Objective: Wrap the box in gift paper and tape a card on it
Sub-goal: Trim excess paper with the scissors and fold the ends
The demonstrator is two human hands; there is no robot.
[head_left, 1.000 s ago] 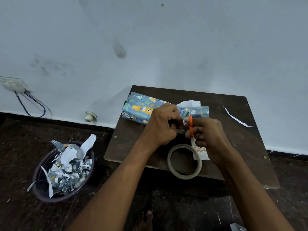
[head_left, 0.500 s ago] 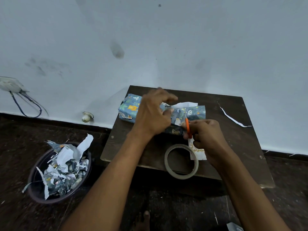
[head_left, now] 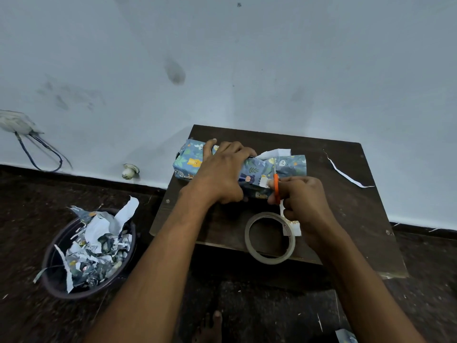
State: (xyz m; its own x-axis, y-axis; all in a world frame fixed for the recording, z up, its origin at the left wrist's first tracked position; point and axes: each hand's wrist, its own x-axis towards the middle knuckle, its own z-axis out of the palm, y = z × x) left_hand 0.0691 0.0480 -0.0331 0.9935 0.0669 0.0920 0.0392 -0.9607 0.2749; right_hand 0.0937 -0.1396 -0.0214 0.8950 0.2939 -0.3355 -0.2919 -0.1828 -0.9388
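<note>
A box wrapped in blue animal-print gift paper (head_left: 286, 167) lies across the back of a small dark wooden table (head_left: 346, 206). White paper sticks up at its top seam. My left hand (head_left: 222, 172) lies over the box's middle, fingers spread across the top and thumb at the near side. My right hand (head_left: 301, 201) grips orange-handled scissors (head_left: 276, 186) against the box's right part, blades pointing up. A roll of clear tape (head_left: 269, 237) lies near the table's front edge. A white card (head_left: 294, 226) is partly hidden under my right hand.
A dark bin (head_left: 57, 276) full of paper scraps stands on the floor at left. A thin white paper strip (head_left: 346, 174) lies on the table's right side. The wall rises just behind the table, with a socket and wires (head_left: 27, 134) at far left.
My left hand left the scissors and moved up onto the box, settling flat on its top. My right hand with the scissors stayed beside the box's right part.
</note>
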